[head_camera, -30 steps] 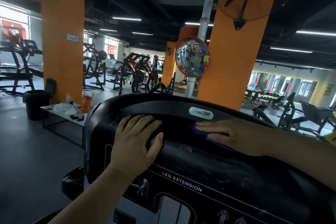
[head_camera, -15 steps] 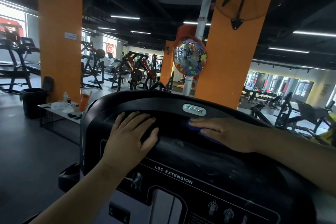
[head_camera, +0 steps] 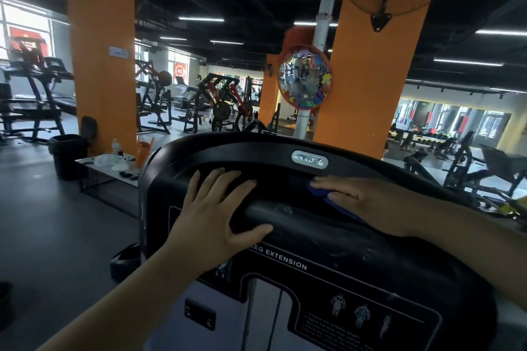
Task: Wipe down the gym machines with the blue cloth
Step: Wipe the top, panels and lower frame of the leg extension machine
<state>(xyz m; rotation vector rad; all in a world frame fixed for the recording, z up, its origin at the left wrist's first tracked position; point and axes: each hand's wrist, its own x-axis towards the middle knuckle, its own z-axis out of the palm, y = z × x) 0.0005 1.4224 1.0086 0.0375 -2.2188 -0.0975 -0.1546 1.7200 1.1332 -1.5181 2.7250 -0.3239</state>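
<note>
A black leg extension machine (head_camera: 313, 239) fills the lower middle of the head view, its rounded top shroud facing me. My left hand (head_camera: 216, 216) lies flat with fingers spread on the upper ledge of the shroud, holding nothing. My right hand (head_camera: 368, 202) presses the blue cloth (head_camera: 318, 186) flat against the same ledge, to the right, just below the silver brand badge (head_camera: 309, 163). Most of the cloth is hidden under the palm; only its left edge and a strip below the fingers show.
Two orange pillars (head_camera: 99, 65) stand behind, one left and one right. A low table (head_camera: 108, 165) with bottles and a black bin (head_camera: 67, 154) sit at the left. Weight machines (head_camera: 219, 105) and treadmills (head_camera: 31, 94) fill the back; a round mirror (head_camera: 304, 81) hangs centre.
Both hands stay on the shroud's ledge. My right hand with the cloth has shifted only a little, and the view has moved slightly.
</note>
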